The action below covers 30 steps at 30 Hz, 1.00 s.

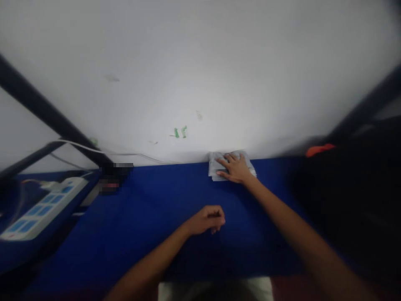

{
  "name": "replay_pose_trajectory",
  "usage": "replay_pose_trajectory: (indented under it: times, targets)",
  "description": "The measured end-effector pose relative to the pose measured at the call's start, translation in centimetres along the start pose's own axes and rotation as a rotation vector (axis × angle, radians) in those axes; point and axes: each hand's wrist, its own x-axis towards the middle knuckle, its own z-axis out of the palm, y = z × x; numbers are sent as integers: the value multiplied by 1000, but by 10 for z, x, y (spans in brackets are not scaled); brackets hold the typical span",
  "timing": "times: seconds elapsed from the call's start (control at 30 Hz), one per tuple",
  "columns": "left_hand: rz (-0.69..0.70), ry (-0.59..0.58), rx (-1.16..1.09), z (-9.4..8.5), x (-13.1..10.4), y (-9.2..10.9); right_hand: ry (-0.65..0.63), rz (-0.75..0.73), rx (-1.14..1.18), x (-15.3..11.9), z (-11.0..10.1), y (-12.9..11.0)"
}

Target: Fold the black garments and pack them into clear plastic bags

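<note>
A stack of thin grey-white packets or sheets (pixel 214 166) lies on the blue surface (pixel 156 188) against the wall. My right hand (pixel 234 168) rests on top of the stack with its fingers spread, palm down. Nearer to me, over the middle of the blue surface, is my left hand (pixel 208 219), its fingers curled in toward the thumb. Nothing shows in the left hand, and it is apart from the stack.
A white power strip (pixel 46 209) with blue sockets sits at the left, with a white cable (pixel 125 154) along the wall. Dark bars slant at both sides. A dark bulky thing (pixel 354 200) and an orange item (pixel 320 149) are at the right.
</note>
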Motion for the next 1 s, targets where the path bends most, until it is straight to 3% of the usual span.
replay_pose_trajectory:
  times: [0.17,0.3,0.4,0.5,0.6,0.8,1.0]
  targets:
    - [38,302,102,-21,22,1,3,29,71,0,-9,1]
    - [88,457,143,-45,41,1,216,96,179,-15,-22,-18]
    - [103,534,185,-55,48,-3,329,45,277,-34,-23,-47]
    - [119,542,273,-53,46,-8,160,-95,390,-49,-13,-70]
    - [168,531,392,-45,37,-7,36,-71,456,-56,2,-75]
    - [318,451,1033,-42,21,-1,6,-2,486,-62,15,-59]
    - [320,456,1205,-53,20,1,18,-76,566,-67,3,-63]
